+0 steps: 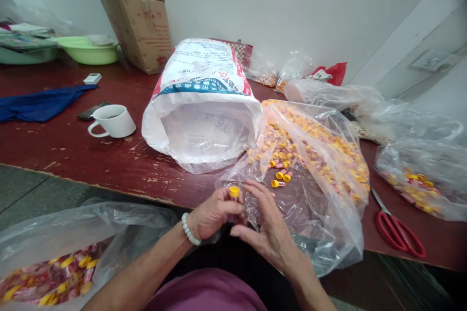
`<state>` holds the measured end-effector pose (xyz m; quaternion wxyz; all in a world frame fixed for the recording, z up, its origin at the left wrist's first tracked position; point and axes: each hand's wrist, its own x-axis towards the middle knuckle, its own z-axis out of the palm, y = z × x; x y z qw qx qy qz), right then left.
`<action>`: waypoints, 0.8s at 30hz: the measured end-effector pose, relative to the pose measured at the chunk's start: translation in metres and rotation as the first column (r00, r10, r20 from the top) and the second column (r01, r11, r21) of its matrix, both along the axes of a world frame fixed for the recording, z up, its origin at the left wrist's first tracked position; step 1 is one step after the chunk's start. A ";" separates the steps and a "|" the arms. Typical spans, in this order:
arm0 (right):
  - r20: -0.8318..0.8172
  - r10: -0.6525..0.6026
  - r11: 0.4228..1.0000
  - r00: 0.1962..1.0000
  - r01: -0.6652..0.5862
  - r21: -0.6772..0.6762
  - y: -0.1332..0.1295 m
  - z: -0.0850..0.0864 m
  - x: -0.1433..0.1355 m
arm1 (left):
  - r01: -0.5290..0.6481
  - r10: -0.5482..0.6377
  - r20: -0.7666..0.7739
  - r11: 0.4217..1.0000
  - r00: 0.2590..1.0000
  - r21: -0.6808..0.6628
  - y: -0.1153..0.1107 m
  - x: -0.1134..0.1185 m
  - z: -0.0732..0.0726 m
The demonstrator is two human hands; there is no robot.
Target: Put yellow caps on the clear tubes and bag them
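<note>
Between the fingers of my left hand (216,211) is a small piece with a yellow cap (234,191); its lower part is hidden by the fingers. My right hand (269,231) is beside it, thumb and fingers apart, holding nothing I can see. Behind my right hand, a clear plastic bag (310,233) lies open on the table, with many yellow-capped pieces (282,175) with red-and-white bodies in it. Past my left hand, a white woven sack (206,70) lies with its mouth toward me, and a few clear tube-like pieces (197,141) show inside.
Red-handled scissors (399,233) lie at the right table edge, near another bag of pieces (419,182). To the left are a white mug (118,124) and a blue cloth (44,102). A cardboard box (148,29) stands behind. Low at the left is an open plastic bag (120,214) of capped pieces.
</note>
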<state>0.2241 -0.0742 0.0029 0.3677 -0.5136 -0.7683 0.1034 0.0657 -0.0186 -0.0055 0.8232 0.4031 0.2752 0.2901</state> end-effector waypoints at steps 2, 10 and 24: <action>-0.092 -0.162 0.987 0.983 0.159 -0.037 0.006 -0.002 0.023 | -0.132 0.197 -0.209 0.948 0.958 0.290 0.026 -0.007 0.009; 0.361 -0.407 0.897 0.839 0.441 -0.016 0.048 -0.048 0.098 | 0.480 0.709 -0.633 0.457 0.312 0.749 0.128 -0.007 -0.001; 0.364 -0.283 0.917 0.887 0.362 -0.168 0.057 -0.028 0.087 | 0.053 0.389 -0.430 0.688 0.815 0.724 0.054 -0.028 0.017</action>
